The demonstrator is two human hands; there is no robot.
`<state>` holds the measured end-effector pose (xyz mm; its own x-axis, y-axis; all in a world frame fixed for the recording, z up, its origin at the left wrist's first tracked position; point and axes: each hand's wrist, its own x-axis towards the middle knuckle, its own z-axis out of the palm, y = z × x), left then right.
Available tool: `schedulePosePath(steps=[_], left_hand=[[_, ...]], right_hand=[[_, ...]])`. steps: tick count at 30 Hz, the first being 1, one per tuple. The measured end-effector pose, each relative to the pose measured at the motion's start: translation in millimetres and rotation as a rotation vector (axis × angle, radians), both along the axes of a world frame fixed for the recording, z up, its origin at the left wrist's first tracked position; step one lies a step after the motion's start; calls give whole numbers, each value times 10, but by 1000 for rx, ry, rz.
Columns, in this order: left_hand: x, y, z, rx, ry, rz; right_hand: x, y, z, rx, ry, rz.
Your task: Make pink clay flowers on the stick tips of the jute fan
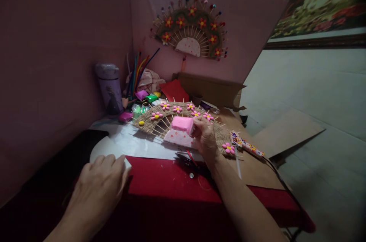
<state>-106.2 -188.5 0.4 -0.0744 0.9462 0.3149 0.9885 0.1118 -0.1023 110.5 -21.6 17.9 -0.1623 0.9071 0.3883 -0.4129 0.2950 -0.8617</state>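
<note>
Between the thumb and fingers of my right hand [206, 135] is a pink clay packet [182, 124], held up in front of a twine-wrapped fan [147, 123]. Thin sticks poke out of the fan, and pink clay flowers [228, 148] with yellow centres sit on it. Behind the packet shows the fan's white dotted half-round base [177, 139]. My left hand [100, 185] is closed at the near left, around a white piece [127, 164] whose kind I cannot make out. Dark-handled scissors [185, 160], partly hidden, lie below my right wrist.
A patterned glue gun [246, 145] with a cord lies at the right on brown cardboard [264, 171]. Behind the fan are coloured clay packets [151, 98], pipe cleaners [138, 72] and a purple bottle [109, 89]. A finished-looking fan [192, 24] hangs on the pink board.
</note>
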Motion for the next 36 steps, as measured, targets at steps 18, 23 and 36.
schedulePosePath(steps=[18, 23, 36], left_hand=[[52, 380, 672, 418, -28, -38], [45, 1061, 1062, 645, -87, 23], [574, 1433, 511, 44, -569, -813]], right_hand=[[-20, 8, -40, -9, -6, 17], [-23, 32, -63, -53, 7, 53], [8, 14, -2, 0, -18, 103]])
